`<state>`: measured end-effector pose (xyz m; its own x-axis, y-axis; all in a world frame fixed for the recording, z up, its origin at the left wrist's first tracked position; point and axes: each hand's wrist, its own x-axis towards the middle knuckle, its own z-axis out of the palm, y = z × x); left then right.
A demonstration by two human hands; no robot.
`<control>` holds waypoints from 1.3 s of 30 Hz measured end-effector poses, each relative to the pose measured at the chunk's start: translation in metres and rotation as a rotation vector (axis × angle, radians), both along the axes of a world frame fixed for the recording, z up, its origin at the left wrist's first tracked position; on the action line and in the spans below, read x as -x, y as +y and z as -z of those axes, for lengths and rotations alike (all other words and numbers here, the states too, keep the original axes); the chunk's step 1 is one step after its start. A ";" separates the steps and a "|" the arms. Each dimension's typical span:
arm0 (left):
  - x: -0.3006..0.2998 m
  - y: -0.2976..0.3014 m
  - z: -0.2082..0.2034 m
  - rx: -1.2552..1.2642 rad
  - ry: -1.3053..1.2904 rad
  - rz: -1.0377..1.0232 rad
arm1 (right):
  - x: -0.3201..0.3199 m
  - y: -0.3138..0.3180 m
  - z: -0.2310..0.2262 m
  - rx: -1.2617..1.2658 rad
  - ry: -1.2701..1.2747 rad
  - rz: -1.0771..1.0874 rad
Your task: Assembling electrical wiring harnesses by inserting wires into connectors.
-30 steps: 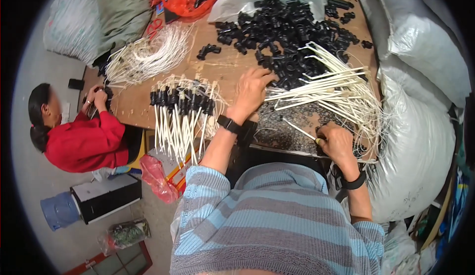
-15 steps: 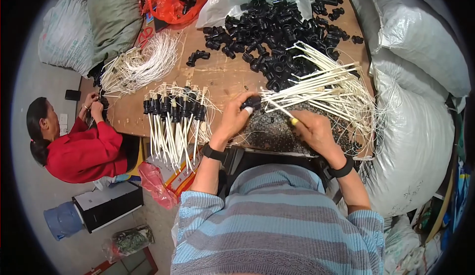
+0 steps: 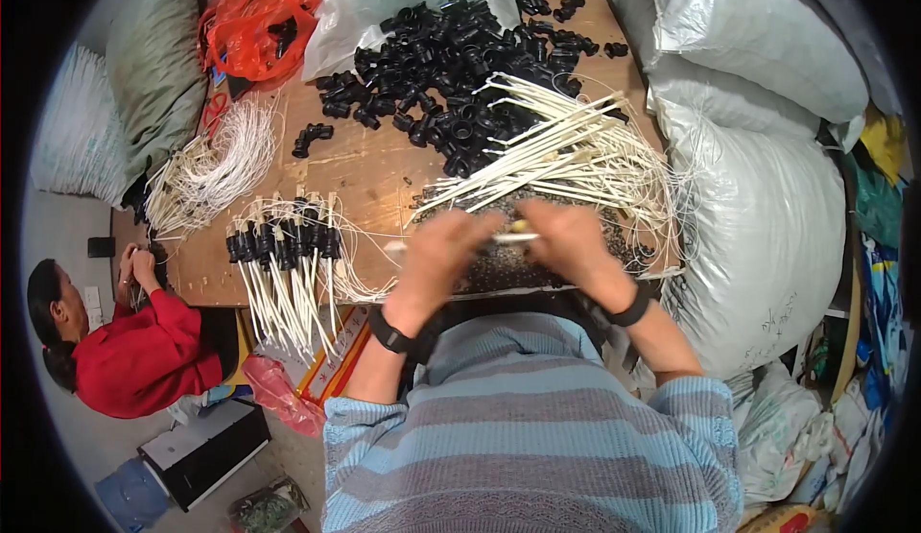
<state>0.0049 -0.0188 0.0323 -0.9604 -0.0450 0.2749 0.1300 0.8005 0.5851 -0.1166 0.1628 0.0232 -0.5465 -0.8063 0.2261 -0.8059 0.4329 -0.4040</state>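
White rod (image 3: 515, 237) held at centre frame, above the near part of the surface (image 3: 374, 164).
Right hand (image 3: 573, 243) – grip closed on the rod; left hand (image 3: 439, 260) – blurred, grip state cannot be told. Red bag (image 3: 240, 50), upper left, contains a black piece (image 3: 282, 34); black fittings (image 3: 451, 72) heaped against a translucent bag (image 3: 338, 26), top; white sack (image 3: 767, 226), right, bulging, contents hidden.

White rod (image 3: 516, 237) in my right hand (image 3: 573, 242): smooth, plastic-looking, motion-blurred. Black fittings (image 3: 460, 65): hard plastic, glossy highlights. Pale sticks (image 3: 571, 164): smooth, satin. My tabletop (image 3: 360, 188): brown wood look, scuffed, faint sheen. My sweater (image 3: 528, 423): ribbed knit, matt. My wristbands (image 3: 390, 333): dark, smooth. Red bag (image 3: 251, 48): thin crinkled plastic, shiny. Pale sacks (image 3: 767, 236): silvery plastic, creased, glossy. Green sack (image 3: 153, 68): cloth-like, dull.
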 end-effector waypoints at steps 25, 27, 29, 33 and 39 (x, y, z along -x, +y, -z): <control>-0.021 -0.010 0.041 -0.409 -0.221 -0.296 | -0.024 -0.034 0.020 0.322 -0.066 -0.053; -0.022 -0.010 0.042 -0.356 -0.142 -0.264 | -0.025 -0.036 0.019 0.302 -0.066 -0.060; -0.021 -0.008 0.040 -0.331 -0.158 -0.219 | -0.026 -0.036 0.020 0.281 -0.065 -0.063; -0.020 -0.004 0.030 -0.394 -0.292 -0.200 | -0.025 -0.033 0.024 0.214 -0.102 -0.129; -0.017 -0.003 0.029 -0.341 -0.220 -0.102 | -0.028 -0.031 0.018 0.202 -0.357 -0.189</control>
<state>0.0223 -0.0220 0.0037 -0.9805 -0.1959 0.0167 -0.0974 0.5581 0.8241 -0.0882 0.1314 0.0055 -0.4664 -0.8586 0.2129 -0.6581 0.1759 -0.7321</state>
